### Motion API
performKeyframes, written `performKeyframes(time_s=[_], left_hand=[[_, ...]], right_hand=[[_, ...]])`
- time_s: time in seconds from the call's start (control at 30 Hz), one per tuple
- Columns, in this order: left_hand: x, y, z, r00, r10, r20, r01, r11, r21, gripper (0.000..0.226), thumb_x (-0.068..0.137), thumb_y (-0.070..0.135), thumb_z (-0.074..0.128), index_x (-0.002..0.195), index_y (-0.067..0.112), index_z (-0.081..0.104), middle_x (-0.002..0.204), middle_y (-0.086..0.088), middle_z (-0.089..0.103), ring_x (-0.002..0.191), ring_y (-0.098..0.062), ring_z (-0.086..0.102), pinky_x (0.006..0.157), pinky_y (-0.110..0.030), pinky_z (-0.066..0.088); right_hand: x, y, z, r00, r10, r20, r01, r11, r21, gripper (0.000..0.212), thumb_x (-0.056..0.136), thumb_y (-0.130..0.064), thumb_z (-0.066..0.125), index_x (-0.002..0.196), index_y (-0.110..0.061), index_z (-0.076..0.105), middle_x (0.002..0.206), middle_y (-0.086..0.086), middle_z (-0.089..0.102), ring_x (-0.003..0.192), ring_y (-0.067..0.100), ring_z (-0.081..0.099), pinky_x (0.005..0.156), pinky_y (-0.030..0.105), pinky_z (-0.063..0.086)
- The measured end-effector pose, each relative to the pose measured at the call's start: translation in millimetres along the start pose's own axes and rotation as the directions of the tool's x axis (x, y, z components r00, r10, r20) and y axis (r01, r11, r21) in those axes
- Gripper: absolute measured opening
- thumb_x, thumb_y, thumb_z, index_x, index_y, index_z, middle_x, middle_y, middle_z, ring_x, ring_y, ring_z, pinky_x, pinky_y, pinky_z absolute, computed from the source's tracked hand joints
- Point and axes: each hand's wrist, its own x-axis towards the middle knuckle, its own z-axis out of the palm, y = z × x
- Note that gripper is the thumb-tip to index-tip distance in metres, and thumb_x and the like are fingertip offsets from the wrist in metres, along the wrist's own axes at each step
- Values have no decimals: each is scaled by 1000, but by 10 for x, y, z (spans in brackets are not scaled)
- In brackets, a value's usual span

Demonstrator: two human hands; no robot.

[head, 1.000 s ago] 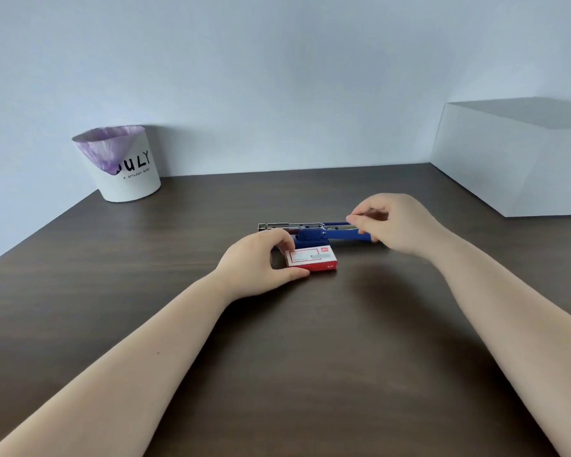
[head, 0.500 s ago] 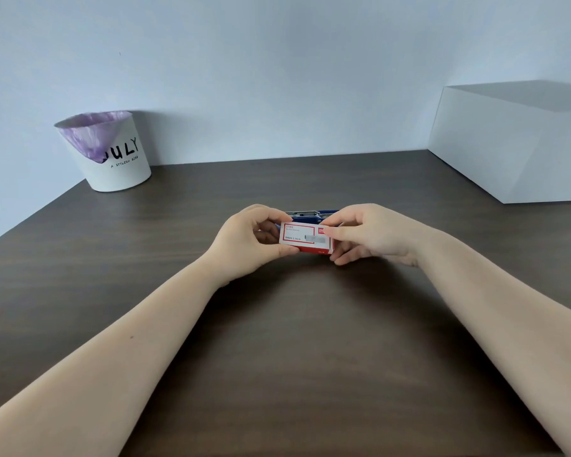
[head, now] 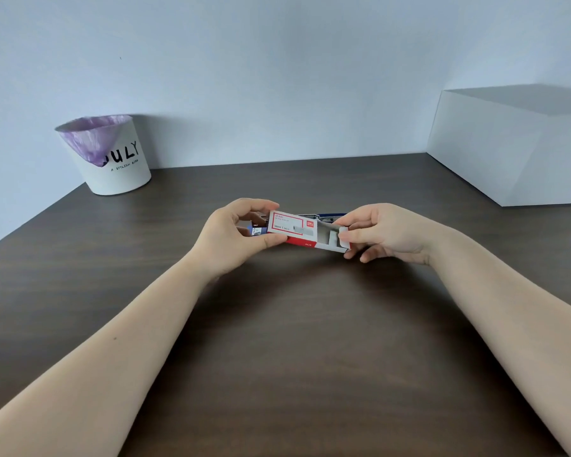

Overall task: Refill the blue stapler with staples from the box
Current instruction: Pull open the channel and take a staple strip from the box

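Holding the staple box (head: 289, 226) mid-bench, left hand (head: 232, 237) pinching the sleeve, right hand (head: 381, 233) gripping the pulled-out tray (head: 331, 239), long axis left-right, blue stapler (head: 327, 215) just behind.

Dark wood desk (head: 277, 357), pale blue wall (head: 277, 77), white bin (head: 112, 159), white box (head: 515, 153)

We are seeing a red-and-white box (head: 289, 227) with a grey-white tray (head: 330, 238), a blue stapler (head: 331, 215) showing behind it, a dark brown wood-grain table (head: 294, 341), a white bin (head: 112, 159) with black lettering and a purple liner (head: 91, 136), and a plain white block (head: 515, 150).
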Motion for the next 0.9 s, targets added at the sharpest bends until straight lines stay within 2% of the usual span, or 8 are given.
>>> performKeyframes(time_s=[0.13, 0.2, 0.33, 0.43, 0.57, 0.7, 0.8, 0.9], left_hand=[[-12, 26, 21, 1000, 8, -15, -9, 998, -67, 43, 66, 19, 81, 106, 27, 67, 99, 4, 73, 89, -9, 64, 86, -33, 54], [-12, 41, 26, 1000, 13, -15, -14, 996, -94, 43, 66, 17, 81, 105, 26, 66, 98, 3, 73, 93, -14, 65, 88, -34, 55], [-11, 44, 16, 1000, 16, -2, -16, 995, -94, 42, 67, 17, 80, 106, 24, 66, 98, 3, 73, 95, -18, 66, 91, -32, 54], [-12, 27, 10, 1000, 4, 22, -2, 996, -90, 42, 68, 16, 80, 106, 23, 66, 99, 0, 74, 95, -18, 67, 92, -35, 54], [-13, 21, -2, 999, 15, 49, -11, 998, -67, 40, 69, 16, 79, 106, 22, 67, 103, -2, 73, 95, -17, 68, 92, -37, 55], [-16, 14, 3, 998, 16, 62, -12, 998, -68, 38, 69, 18, 79, 105, 24, 67, 103, -2, 73, 96, -18, 68, 93, -38, 54], [-8, 5, 5, 997, 11, 70, -6, 997, -71, 37, 69, 20, 78, 104, 24, 66, 104, -3, 73, 98, -19, 68, 94, -39, 54], [-5, -2, 8, 997, 7, 77, -2, 997, -74, 37, 70, 20, 77, 105, 24, 66, 105, -3, 73, 99, -20, 68, 94, -40, 54]], right_hand=[[0, -11, 6, 1000, -2, 10, 3, 1000, -20, 27, 89, -8, 60, 115, -10, 63, 79, 1, 68, 69, 14, 67, 49, 18, 52], [-3, -8, 9, 999, -30, -17, 29, 996, -85, 27, 87, -8, 61, 114, -13, 64, 82, 2, 69, 67, 12, 65, 49, 19, 50], [-1, -54, 43, 968, -215, -130, 132, 876, -464, 32, 80, -14, 69, 111, -22, 66, 94, -2, 71, 62, 12, 59, 49, 11, 44], [-18, -104, 87, 946, -311, -88, 186, 748, -637, 33, 77, -20, 72, 109, -25, 67, 103, -5, 67, 69, 12, 61, 60, 13, 43], [-53, -150, 158, 949, -315, -26, 209, 686, -697, 33, 78, -18, 69, 111, -24, 66, 98, -9, 65, 66, 6, 57, 61, 14, 41], [-100, -194, 149, 954, -298, 6, 190, 590, -784, 25, 78, -13, 64, 99, -25, 67, 70, -15, 61, 70, 15, 63, 61, 23, 42], [-101, -198, 158, 959, -279, 47, 193, 526, -828, 30, 79, -8, 58, 104, -22, 68, 78, 1, 71, 79, 18, 63, 66, 20, 43], [-78, -207, 195, 951, -301, 77, 211, 442, -872, 31, 80, -5, 54, 104, -16, 70, 89, 2, 65, 81, 21, 60, 74, 30, 49]])
